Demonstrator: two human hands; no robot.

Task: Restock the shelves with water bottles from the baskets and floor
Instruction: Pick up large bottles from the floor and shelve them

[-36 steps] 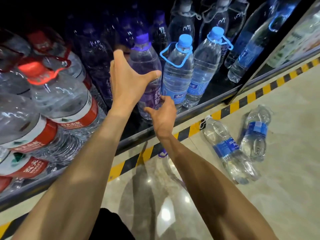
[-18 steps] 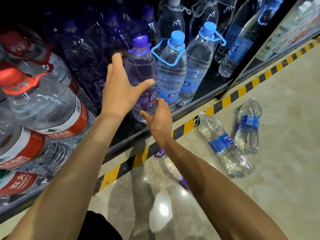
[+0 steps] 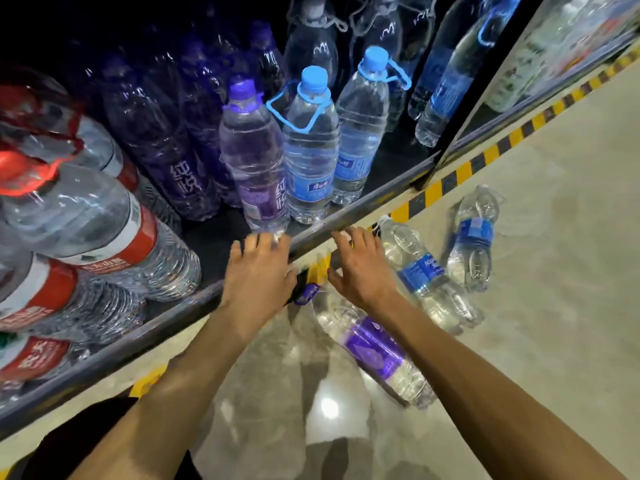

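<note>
Head | glossy beige floor (image 3: pixel 554 306) | black-yellow stripe (image 3: pixel 464 173) along dark shelf (image 3: pixel 214 244)

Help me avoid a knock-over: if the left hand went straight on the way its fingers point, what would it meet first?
Most likely the base of the purple-capped bottle at the shelf front; the left hand points at it, fingertips close. Whether they touch is unclear.

Purple-label bottle (image 3: pixel 375 353) lies flat on floor (image 3: pixel 554 341), lower centre. Two blue-label bottles (image 3: pixel 424 277) lie flat, centre right. Purple-capped bottle (image 3: pixel 256 161) upright at shelf (image 3: pixel 367 204) front, centre.
</note>
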